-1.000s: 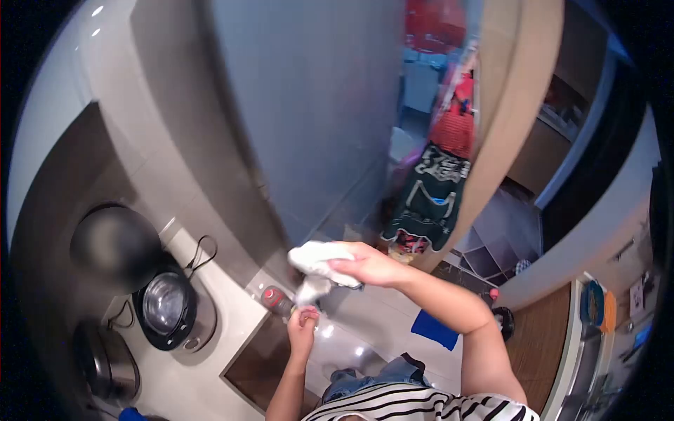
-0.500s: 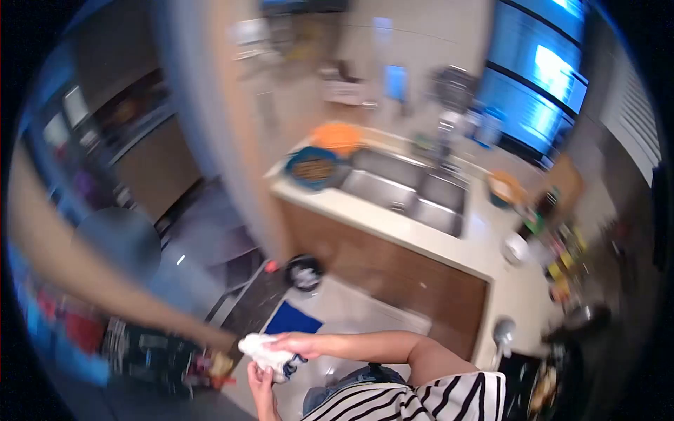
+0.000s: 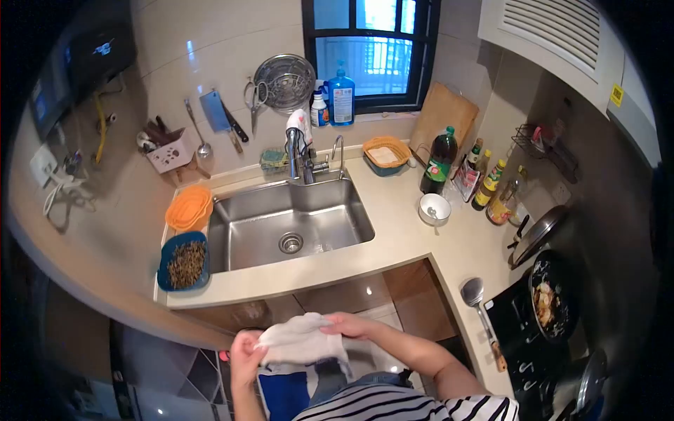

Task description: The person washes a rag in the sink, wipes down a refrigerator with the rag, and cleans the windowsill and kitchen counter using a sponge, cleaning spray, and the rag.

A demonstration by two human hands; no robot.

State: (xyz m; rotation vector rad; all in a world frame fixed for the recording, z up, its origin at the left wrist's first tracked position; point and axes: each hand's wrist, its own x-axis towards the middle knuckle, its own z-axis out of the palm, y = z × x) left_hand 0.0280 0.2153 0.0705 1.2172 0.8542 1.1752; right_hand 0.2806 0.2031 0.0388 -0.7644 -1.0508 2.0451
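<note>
A white cloth is stretched between my two hands, in front of my body and below the counter edge. My left hand pinches its left end, and my right hand grips the upper right corner. The lower part of the cloth hangs loose, with a dark edge showing. Beyond the hands lies the steel sink, with a chrome faucet at its back; another white cloth is draped over the faucet.
Left of the sink sit an orange basket and a blue basin of brown bits. On the right are a white bowl, a green-capped bottle, a spatula and a wok on the stove.
My view has swung right, so I now face the sink squarely. The cloth, bunched up before, is now spread wide between my hands, which have moved apart.
</note>
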